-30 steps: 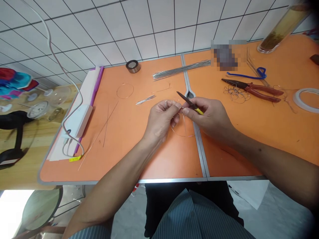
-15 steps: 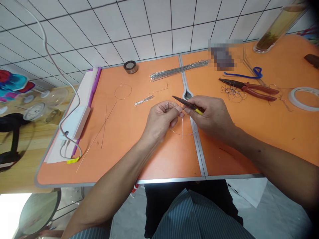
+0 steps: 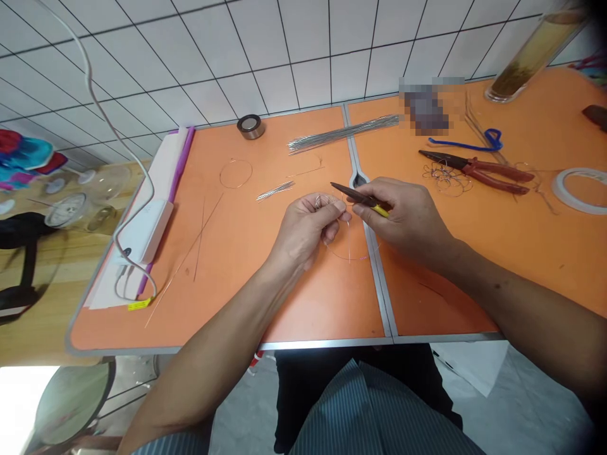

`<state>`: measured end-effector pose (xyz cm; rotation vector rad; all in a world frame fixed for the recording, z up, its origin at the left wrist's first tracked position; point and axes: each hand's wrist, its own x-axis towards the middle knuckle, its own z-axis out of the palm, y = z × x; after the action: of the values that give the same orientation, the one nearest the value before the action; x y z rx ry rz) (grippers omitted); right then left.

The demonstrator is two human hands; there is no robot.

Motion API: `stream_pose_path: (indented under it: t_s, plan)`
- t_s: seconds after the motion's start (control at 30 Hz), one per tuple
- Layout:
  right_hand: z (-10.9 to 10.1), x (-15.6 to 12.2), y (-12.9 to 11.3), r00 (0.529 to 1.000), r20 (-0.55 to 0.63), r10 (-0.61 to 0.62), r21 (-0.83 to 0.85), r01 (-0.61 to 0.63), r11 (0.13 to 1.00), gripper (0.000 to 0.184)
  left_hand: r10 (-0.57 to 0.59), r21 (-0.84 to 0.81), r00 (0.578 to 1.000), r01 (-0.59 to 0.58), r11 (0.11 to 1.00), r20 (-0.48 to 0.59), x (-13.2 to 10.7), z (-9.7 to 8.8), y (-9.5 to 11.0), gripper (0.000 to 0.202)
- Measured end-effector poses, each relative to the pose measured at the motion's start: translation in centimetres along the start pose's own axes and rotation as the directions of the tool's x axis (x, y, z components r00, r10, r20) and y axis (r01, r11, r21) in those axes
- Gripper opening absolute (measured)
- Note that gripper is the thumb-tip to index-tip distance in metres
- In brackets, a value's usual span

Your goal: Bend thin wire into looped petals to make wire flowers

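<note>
Just above the left fingers [image 3: 334, 212], pliers [image 3: 364, 198] were gripped by the closed fingers of the right hand [image 3: 403, 220], their long axis running from the yellow grip to a black nose pointed left and slightly away. Thin wire [image 3: 348, 253] was pinched by the left hand [image 3: 303, 232], its loop hanging below. The pinched part was hidden; whether the nose touched the wire could not be told.

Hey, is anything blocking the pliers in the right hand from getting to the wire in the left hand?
Nothing visible blocks them. The yellow-handled needle-nose pliers in the right hand sit right next to the thin wire pinched in the left hand, and no other object lies between them.
</note>
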<state>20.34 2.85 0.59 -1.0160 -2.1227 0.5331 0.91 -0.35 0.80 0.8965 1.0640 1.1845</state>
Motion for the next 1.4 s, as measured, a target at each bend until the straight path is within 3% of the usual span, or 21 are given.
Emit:
stream_pose_path:
  t_s: [0.27, 0.53, 0.83, 1.4]
  plan:
    - [0.33, -0.52, -0.47, 0.999, -0.036, -0.037, -0.071, 0.034, 0.997, 0.017, -0.012, 0.021, 0.999, 0.011, 1.000, 0.049, -0.27, 0.27, -0.36, 0.028]
    - [-0.10, -0.04, -0.41, 0.998, -0.018, 0.058, 0.000, -0.058, 0.998, 0.012, -0.032, -0.023, 0.998, 0.033, 0.999, 0.050, -0.04, -0.04, 0.01, 0.032]
    - [-0.39, -0.12, -0.57, 0.991, -0.002, 0.136, 0.040, -0.136, 0.990, 0.013, -0.021, -0.055, 0.998, 0.025, 0.998, 0.067, 0.03, -0.13, -0.08, 0.025]
    - [-0.18, -0.17, -0.94, 0.986, 0.012, 0.168, 0.048, -0.168, 0.985, 0.010, -0.003, 0.020, 1.000, 0.003, 1.000, 0.007, 0.03, 0.23, -0.32, 0.034]
